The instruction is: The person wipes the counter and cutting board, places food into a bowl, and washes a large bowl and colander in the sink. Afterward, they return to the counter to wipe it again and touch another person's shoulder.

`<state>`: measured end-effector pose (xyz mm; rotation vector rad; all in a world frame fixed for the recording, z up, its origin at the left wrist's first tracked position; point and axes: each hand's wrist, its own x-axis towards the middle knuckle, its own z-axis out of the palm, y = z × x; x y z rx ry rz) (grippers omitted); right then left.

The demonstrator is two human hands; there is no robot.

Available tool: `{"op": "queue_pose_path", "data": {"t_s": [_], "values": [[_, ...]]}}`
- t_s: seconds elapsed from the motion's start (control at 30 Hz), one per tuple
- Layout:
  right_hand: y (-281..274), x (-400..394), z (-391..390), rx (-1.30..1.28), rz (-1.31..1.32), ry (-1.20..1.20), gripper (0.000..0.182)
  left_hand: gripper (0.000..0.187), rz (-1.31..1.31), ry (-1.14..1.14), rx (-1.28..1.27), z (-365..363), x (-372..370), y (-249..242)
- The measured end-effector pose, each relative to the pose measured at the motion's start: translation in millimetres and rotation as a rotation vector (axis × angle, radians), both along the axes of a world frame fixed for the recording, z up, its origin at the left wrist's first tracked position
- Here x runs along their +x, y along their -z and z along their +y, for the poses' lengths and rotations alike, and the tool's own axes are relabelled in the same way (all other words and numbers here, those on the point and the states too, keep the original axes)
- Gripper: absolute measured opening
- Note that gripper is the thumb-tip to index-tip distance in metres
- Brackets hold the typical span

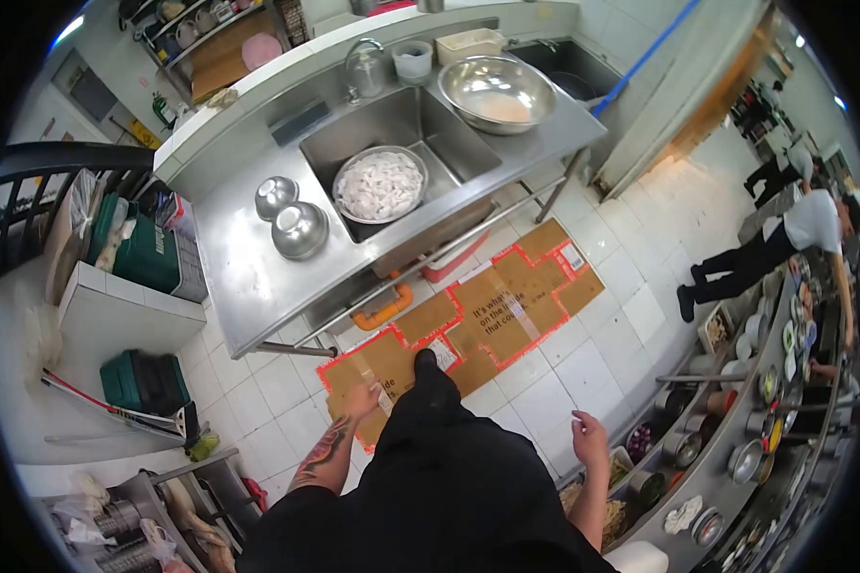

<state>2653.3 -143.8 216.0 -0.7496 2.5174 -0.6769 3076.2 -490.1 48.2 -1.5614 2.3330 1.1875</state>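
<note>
My left hand [361, 400] hangs at my side above the cardboard floor mat [487, 310], fingers loosely apart, holding nothing. My right hand [589, 439] hangs at my other side, fingers relaxed and empty, close to the edge of a counter with metal containers [726, 449]. My black-clad leg and shoe [426, 365] step forward onto the cardboard. Ahead stands a steel sink table [248, 267] with a colander of white food [380, 184] in its basin.
Two upturned steel bowls [291, 218] sit on the sink table's left; a large steel bowl [497, 93] rests on its right. Green crates [143, 253] stand to the left. Another person [784, 239] leans over the right counter farther off. White tiled floor lies between.
</note>
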Motion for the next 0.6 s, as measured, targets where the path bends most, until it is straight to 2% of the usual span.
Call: {"op": "queue_pose_path", "data": {"t_s": [0.03,0.07,0.13,0.2,0.23,0.27,0.33,0.43,0.6], "values": [[10.1,-0.1,-20.3,0.073,-0.022,-0.101,0.026,0.036,0.060,0.011,-0.001,-27.3,-15.0,-31.5],[13.4,-0.1,-43.7,0.078,-0.024,-0.105,0.026,0.033,0.119,0.025,-0.001,-57.3,-25.9,-57.5],[12.1,-5.9,-83.8,0.170,-0.011,-0.124,0.027,0.028,0.373,0.055,-0.259,-107.6,-35.3,-91.0],[21.8,-13.3,-112.7,0.158,-0.008,-0.109,0.026,0.026,0.447,0.009,-0.459,-156.7,-49.5,-133.9],[24.5,-17.1,-126.2,0.144,-0.011,-0.100,0.025,0.031,0.425,-0.022,-0.531,-178.7,-53.0,-150.8],[24.0,-19.8,-141.7,0.138,-0.004,-0.086,0.025,0.031,0.437,-0.010,-0.534,-198.7,-58.4,-167.1],[17.8,-21.3,-186.1,0.030,-0.050,-0.078,0.024,0.038,0.400,-0.123,-0.807,-234.6,-70.5,-191.3],[14.2,-21.8,-256.8,-0.150,0.019,-0.173,0.019,0.046,0.296,-0.078,-0.894,-281.1,-81.5,-212.1],[-10.1,-18.1,-404.9,-0.237,-0.048,-0.436,0.019,0.051,0.125,-0.094,-0.884,-321.4,-78.6,-190.2]]}}
